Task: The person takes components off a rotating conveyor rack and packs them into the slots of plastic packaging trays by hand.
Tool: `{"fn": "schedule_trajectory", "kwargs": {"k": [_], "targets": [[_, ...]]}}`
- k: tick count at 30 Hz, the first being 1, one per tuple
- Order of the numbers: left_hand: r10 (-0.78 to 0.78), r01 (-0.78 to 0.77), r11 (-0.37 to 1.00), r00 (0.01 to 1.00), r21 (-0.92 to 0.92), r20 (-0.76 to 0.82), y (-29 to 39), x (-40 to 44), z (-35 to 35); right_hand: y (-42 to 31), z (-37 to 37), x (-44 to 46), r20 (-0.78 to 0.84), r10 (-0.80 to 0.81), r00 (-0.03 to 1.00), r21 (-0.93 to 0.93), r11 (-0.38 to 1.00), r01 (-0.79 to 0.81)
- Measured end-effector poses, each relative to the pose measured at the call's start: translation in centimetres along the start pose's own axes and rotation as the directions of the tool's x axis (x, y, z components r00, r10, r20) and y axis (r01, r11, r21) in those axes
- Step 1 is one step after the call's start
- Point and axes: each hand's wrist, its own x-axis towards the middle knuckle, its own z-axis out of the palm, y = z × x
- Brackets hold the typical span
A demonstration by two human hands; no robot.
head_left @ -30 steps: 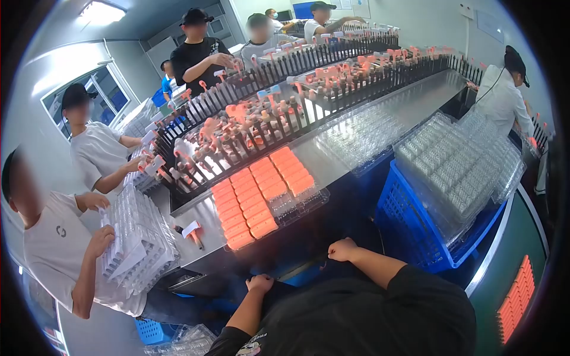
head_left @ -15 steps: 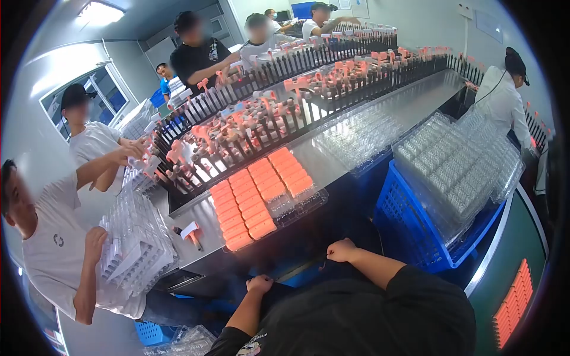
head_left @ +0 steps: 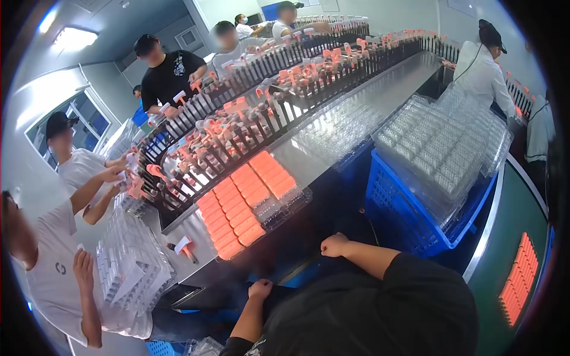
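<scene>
My left hand (head_left: 260, 289) is closed in front of my dark shirt, below the bench edge. To its right, my right hand (head_left: 335, 244) is curled into a fist; whether either hand holds anything is hidden. Beyond them on the metal bench lies a clear plastic tray (head_left: 287, 209), mostly filled with rows of orange blocks (head_left: 231, 216). An orange-and-black T-shaped piece with a white tag (head_left: 185, 246) lies left of this tray. Neither hand touches the tray or the blocks.
A dark-pronged rack (head_left: 249, 139) full of orange and grey T-shaped pieces runs along the bench. Stacked clear trays (head_left: 436, 148) top a blue crate (head_left: 404, 207) on my right. More orange blocks (head_left: 519, 279) lie on a green surface. Several co-workers stand around; trays (head_left: 133, 261) pile at left.
The view has shifted, so the bench sits further left. My hands remain low and closed. The nearest co-worker at left has raised a hand off the stacked trays.
</scene>
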Motion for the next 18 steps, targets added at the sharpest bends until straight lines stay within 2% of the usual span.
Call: {"fn": "schedule_trajectory", "kwargs": {"k": [6, 9, 15, 18], "targets": [[-0.004, 0.004, 0.997, 1.0, 0.078, -0.007, 0.4, 0.2, -0.2, 0.1, -0.3, -0.5, -0.011, -0.009, 1.0, -0.021, 1.0, 0.008], [-0.001, 0.002, 0.999, 1.0, -0.054, 0.013, -0.3, 0.5, 0.4, 0.2, -0.1, -0.1, -0.013, -0.011, 1.0, -0.032, 0.999, 0.011], [0.005, -0.005, 1.0, 1.0, 0.028, -0.005, 0.2, 0.4, -0.1, 0.2, 0.0, -0.1, -0.014, -0.017, 1.0, -0.039, 0.999, 0.017], [0.003, -0.003, 0.994, 1.0, -0.106, -0.002, -0.8, 0.8, 0.8, 0.0, -0.3, -0.1, -0.024, -0.016, 1.0, -0.032, 0.999, 0.015]]}}
